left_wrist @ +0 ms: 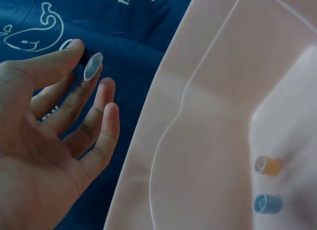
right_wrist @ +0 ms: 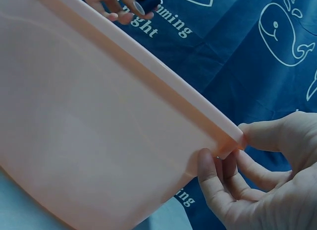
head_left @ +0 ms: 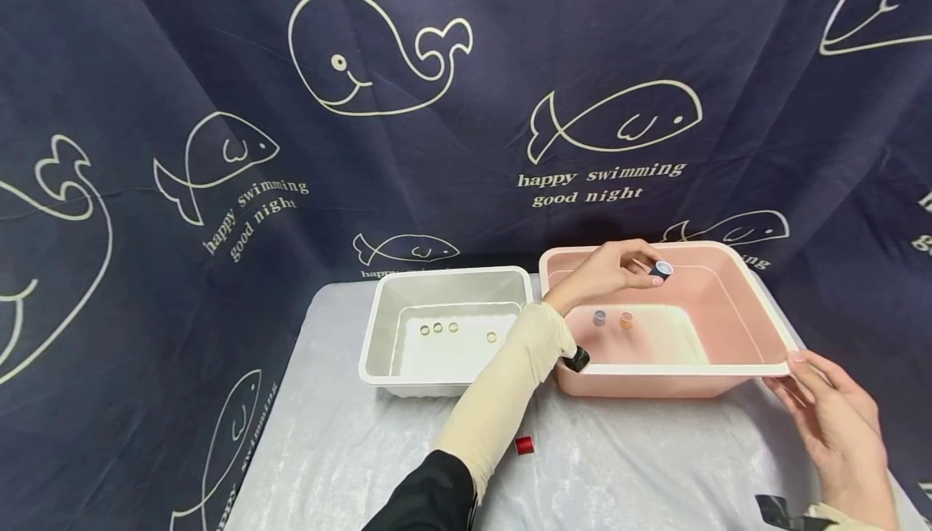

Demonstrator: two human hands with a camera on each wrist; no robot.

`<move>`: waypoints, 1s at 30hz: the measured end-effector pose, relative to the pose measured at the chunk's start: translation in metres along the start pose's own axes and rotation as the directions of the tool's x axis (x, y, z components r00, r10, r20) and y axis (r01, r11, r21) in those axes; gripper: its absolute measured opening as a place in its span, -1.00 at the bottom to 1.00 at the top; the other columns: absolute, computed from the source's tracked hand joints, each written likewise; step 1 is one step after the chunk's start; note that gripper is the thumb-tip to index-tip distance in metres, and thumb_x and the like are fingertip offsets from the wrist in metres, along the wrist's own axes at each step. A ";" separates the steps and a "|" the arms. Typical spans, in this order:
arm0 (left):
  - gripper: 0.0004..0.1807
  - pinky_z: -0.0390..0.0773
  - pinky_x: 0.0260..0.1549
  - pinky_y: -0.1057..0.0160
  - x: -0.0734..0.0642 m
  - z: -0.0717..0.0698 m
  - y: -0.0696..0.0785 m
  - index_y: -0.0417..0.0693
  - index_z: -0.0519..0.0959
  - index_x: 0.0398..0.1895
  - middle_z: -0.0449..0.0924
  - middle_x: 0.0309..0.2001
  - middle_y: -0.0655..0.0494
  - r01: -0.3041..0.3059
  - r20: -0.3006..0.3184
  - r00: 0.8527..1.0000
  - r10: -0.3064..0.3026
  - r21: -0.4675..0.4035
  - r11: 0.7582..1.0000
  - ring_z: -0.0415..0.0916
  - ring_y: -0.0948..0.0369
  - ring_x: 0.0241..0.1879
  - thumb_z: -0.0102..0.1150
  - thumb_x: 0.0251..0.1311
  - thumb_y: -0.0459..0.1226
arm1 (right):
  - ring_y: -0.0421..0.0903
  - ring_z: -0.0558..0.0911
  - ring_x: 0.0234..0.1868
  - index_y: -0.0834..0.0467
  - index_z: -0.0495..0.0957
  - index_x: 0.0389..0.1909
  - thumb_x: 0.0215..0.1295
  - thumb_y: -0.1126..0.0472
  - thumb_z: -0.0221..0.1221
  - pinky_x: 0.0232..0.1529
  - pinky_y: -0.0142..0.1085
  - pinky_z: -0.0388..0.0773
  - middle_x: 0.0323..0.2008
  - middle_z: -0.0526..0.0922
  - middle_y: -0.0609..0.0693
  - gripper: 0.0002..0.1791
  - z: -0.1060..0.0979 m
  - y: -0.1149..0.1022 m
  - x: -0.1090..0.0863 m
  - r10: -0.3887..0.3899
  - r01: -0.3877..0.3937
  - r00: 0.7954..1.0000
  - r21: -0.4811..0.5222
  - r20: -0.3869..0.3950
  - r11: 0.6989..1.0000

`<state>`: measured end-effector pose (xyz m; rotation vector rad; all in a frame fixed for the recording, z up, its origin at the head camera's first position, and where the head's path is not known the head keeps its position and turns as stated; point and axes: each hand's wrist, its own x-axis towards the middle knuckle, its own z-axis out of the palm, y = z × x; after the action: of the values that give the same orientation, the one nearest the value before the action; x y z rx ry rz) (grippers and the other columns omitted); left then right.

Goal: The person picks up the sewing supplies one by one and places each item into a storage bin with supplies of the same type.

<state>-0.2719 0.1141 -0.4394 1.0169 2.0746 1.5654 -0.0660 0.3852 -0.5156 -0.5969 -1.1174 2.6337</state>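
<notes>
My left hand [head_left: 612, 268] pinches a dark navy thread spool [head_left: 661, 270] above the pink basin [head_left: 655, 370]. In the left wrist view, the thumb hides most of that spool [left_wrist: 93, 67], leaving its pale round end visible. Two spools lie on the basin floor: one grey-blue [left_wrist: 268, 203], the other orange [left_wrist: 269, 165]. At the basin's near right corner, my right hand [head_left: 840, 418] grips the rim, thumb on top and fingers beneath, as the right wrist view shows.
A white basin [head_left: 371, 353] stands left of the pink one, holding several small pale round pieces [head_left: 453, 327]. On the grey cloth-covered table [head_left: 313, 450], a red spool [head_left: 524, 445] lies near my left forearm. A navy curtain [head_left: 437, 175] hangs behind.
</notes>
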 end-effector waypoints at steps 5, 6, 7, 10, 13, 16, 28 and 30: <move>-0.68 0.62 -0.10 0.54 0.009 0.001 -0.005 -0.22 0.65 0.06 0.72 -0.03 -0.12 0.011 0.021 1.000 -0.010 -0.013 1.000 0.61 0.42 -0.22 0.43 0.24 -0.41 | -0.17 0.81 -0.27 0.15 0.78 -0.18 0.44 0.51 0.15 -0.32 -0.28 0.78 -0.31 0.79 -0.04 -0.72 0.001 0.000 0.000 -0.001 0.001 1.000 -0.004 -0.006 1.000; -0.67 0.62 -0.10 0.54 0.010 0.002 -0.006 -0.22 0.65 0.07 0.72 -0.02 -0.12 0.012 0.029 1.000 -0.012 -0.006 1.000 0.61 0.42 -0.21 0.42 0.25 -0.41 | -0.17 0.81 -0.26 0.14 0.78 -0.18 0.44 0.51 0.15 -0.32 -0.28 0.78 -0.31 0.78 -0.04 -0.72 0.001 0.000 -0.001 0.001 -0.001 1.000 -0.006 -0.006 1.000; -0.67 0.62 -0.09 0.54 0.011 0.002 -0.008 -0.23 0.65 0.09 0.72 -0.01 -0.14 0.011 0.037 0.999 -0.010 -0.002 1.000 0.62 0.41 -0.20 0.41 0.26 -0.42 | -0.17 0.81 -0.27 0.14 0.78 -0.18 0.44 0.50 0.14 -0.32 -0.28 0.78 -0.31 0.78 -0.05 -0.71 0.002 0.000 -0.001 0.006 -0.006 1.000 -0.010 -0.005 1.000; -0.64 0.61 -0.07 0.53 0.015 0.002 -0.015 -0.23 0.65 0.14 0.72 0.05 -0.14 0.001 0.058 0.998 -0.002 0.020 1.000 0.64 0.40 -0.14 0.38 0.28 -0.43 | -0.17 0.81 -0.29 0.10 0.78 -0.17 0.44 0.49 0.16 -0.32 -0.30 0.78 -0.31 0.79 -0.06 -0.71 0.004 0.000 -0.001 0.016 -0.017 1.000 -0.032 -0.012 0.999; -0.62 0.61 -0.09 0.53 0.018 0.002 -0.022 -0.21 0.64 0.19 0.73 0.06 -0.14 -0.004 0.080 0.997 0.002 0.033 0.999 0.67 0.33 -0.11 0.35 0.31 -0.43 | -0.16 0.81 -0.30 0.08 0.78 -0.16 0.44 0.48 0.17 -0.32 -0.31 0.77 -0.31 0.79 -0.07 -0.71 0.006 -0.001 -0.001 0.026 -0.027 0.999 -0.043 -0.019 0.999; -0.62 0.59 -0.10 0.54 0.021 0.002 -0.027 -0.20 0.64 0.20 0.73 0.06 -0.14 0.000 0.096 0.995 -0.003 0.035 0.999 0.67 0.32 -0.10 0.34 0.32 -0.42 | -0.16 0.81 -0.29 0.09 0.78 -0.16 0.44 0.48 0.17 -0.33 -0.30 0.78 -0.31 0.79 -0.07 -0.71 0.006 -0.001 -0.001 0.024 -0.025 0.999 -0.036 -0.021 0.999; -0.66 0.59 -0.05 0.56 0.039 0.016 -0.038 -0.28 0.63 0.11 0.70 0.07 -0.15 0.072 0.164 0.983 -0.078 0.039 0.997 0.58 0.43 -0.16 0.38 0.28 -0.44 | -0.13 0.81 -0.28 0.11 0.78 -0.14 0.44 0.51 0.14 -0.31 -0.28 0.78 -0.29 0.80 -0.03 -0.69 0.002 -0.002 -0.004 0.016 -0.016 1.000 -0.007 -0.002 1.000; -0.67 0.59 -0.09 0.57 0.041 0.017 -0.039 -0.24 0.66 0.09 0.72 0.05 -0.10 0.108 0.164 0.980 -0.113 0.041 0.993 0.59 0.45 -0.18 0.39 0.27 -0.42 | -0.13 0.82 -0.28 0.12 0.78 -0.14 0.45 0.51 0.13 -0.31 -0.28 0.78 -0.29 0.80 -0.02 -0.69 0.001 -0.001 -0.004 0.013 -0.012 1.000 -0.008 0.011 1.000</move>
<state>-0.3017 0.1502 -0.4760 0.9898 2.0113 1.3494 -0.0631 0.3840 -0.5132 -0.5935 -1.1318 2.6474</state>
